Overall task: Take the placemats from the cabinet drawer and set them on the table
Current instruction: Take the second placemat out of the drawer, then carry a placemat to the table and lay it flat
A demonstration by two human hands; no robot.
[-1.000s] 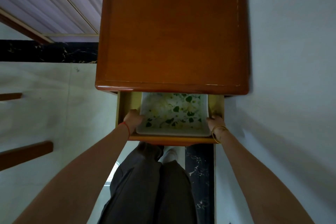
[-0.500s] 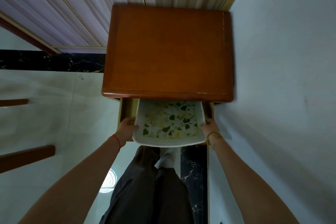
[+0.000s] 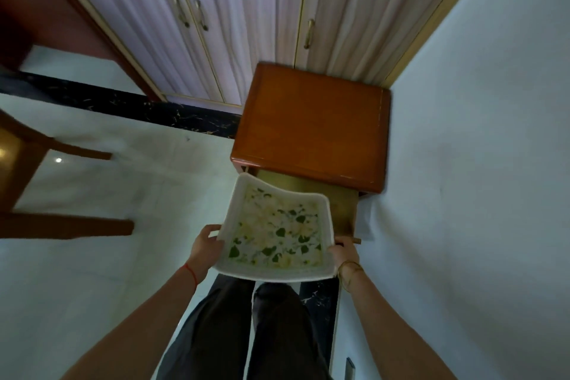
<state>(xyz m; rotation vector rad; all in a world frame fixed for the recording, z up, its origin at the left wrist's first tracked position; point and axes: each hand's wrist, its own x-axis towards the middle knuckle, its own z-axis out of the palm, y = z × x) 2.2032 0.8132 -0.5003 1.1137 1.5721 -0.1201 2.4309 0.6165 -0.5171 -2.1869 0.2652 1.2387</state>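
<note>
A white-bordered placemat [image 3: 277, 231] with a green leaf and yellow flower print hangs in the air, sagging in the middle, in front of the orange-brown cabinet [image 3: 311, 126]. My left hand [image 3: 205, 245] grips its left edge and my right hand [image 3: 344, 251] grips its right edge. Behind the mat, the cabinet's drawer [image 3: 342, 210] stands pulled out, its yellowish inside showing. I cannot tell whether more than one mat is in my hands.
A white wall [image 3: 478, 194] runs close along the right. Pale wardrobe doors [image 3: 246, 25] with metal handles stand behind the cabinet. Dark wooden chair or table legs [image 3: 61, 225] reach in from the left over the white tiled floor [image 3: 123, 188].
The placemat has come up out of the drawer and toward me, held at both edges. My view has pulled back and turned left, showing more floor and the wardrobe.
</note>
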